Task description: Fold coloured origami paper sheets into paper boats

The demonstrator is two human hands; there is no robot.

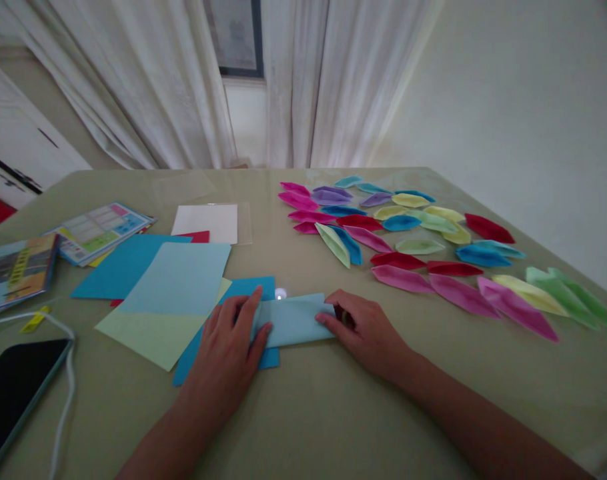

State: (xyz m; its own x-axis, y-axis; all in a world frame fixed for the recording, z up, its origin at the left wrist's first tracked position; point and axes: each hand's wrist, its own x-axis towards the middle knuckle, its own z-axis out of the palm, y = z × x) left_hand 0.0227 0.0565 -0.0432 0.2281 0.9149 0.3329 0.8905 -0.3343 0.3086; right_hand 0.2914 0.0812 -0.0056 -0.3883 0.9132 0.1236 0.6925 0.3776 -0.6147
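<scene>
Matt, smooth light-blue paper [297, 323] in my grip, above a tabletop [333, 413] with a faint sheen; nearby, matt folded-paper shapes [463, 295], a clear plastic sleeve [245, 233], a smooth phone screen [18, 387] and cloth curtains [296, 80].

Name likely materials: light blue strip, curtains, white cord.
Light blue strip: matte paper, by its thin, crisp straight edges.
Curtains: probably woven fabric, faint sheen; soft hanging folds.
White cord: likely plastic or rubber sheath; smooth, bends loosely.

Lt-blue paper [294, 323], plain, folded into a narrow rect. strip, lies nr 6 o'clock in view, long axis approx. 9 to 3 o'clock, ends partly hidden.
</scene>
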